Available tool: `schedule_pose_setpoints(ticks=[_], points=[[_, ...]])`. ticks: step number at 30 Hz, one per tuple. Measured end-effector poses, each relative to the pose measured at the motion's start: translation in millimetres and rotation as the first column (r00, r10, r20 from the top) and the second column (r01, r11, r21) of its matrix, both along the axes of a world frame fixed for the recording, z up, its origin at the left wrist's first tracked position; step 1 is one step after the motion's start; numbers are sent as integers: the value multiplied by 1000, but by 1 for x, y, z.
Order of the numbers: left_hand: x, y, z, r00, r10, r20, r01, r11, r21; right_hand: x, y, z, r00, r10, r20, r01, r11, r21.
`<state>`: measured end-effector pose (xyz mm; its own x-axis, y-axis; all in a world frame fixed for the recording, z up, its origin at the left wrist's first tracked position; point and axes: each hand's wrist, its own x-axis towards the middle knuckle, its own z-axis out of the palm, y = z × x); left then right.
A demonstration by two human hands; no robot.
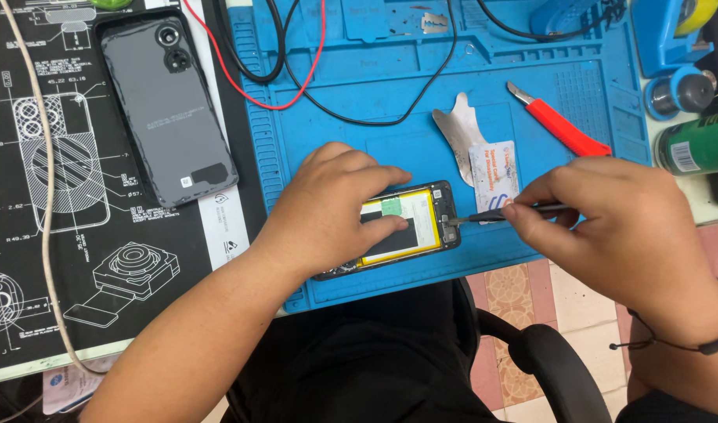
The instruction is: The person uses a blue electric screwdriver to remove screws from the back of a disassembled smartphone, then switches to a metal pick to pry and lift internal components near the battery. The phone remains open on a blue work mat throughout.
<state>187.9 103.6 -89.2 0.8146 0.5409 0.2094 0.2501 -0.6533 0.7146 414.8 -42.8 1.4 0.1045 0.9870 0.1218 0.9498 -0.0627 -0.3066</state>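
Observation:
An opened phone with its back off lies on the blue work mat, showing a yellow-edged battery and a green tab. My left hand rests flat on the phone, fingers pressing on the battery. My right hand grips thin black tweezers, whose tip touches the phone's right end. The phone's left part is hidden under my left hand.
A dark grey back cover lies on a black diagram mat at left. Behind the phone lie a metal pry tool, a white card and a red utility knife. Red and black wires cross the mat. A green can stands at right.

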Motion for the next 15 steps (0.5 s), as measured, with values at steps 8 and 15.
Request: schedule_pose_setpoints(ticks=[8, 15], points=[[1, 1, 0, 1000, 0, -11, -1, 1000, -6, -8, 9, 6, 983, 145, 116, -147, 989, 10], [-2, 3, 3, 999, -6, -35, 6, 1000, -17, -22, 21, 20, 801, 368, 472, -241, 920, -310]])
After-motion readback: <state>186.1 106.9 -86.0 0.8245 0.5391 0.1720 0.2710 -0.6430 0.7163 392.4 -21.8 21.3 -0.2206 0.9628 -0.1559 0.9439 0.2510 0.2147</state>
